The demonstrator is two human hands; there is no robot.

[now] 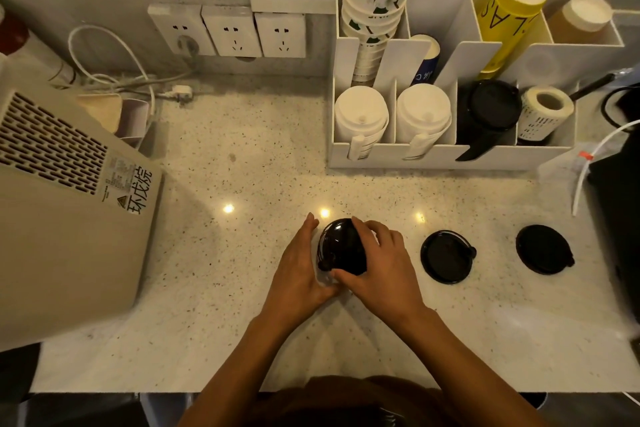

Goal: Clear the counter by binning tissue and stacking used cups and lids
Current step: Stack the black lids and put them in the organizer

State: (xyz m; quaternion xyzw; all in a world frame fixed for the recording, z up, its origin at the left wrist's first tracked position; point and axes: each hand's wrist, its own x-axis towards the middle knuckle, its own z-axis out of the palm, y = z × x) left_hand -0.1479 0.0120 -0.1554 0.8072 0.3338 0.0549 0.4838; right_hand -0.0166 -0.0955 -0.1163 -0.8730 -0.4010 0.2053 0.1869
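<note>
Gripping the domed lid (341,246) in left hand (299,267) and right hand (377,270); nearest flat lid (446,256) lies rightward, closer to right hand.

Lower part of black lid (341,246) hidden under both hands, beige machine (62,204) left of it cut by frame edge, its label print too small to read

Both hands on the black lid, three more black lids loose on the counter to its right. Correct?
Not quite: the head view shows two loose lids, not three. One lid lies just right of the hands, the other farther right. The rest holds: the left hand and right hand are both on the black lid.
</note>
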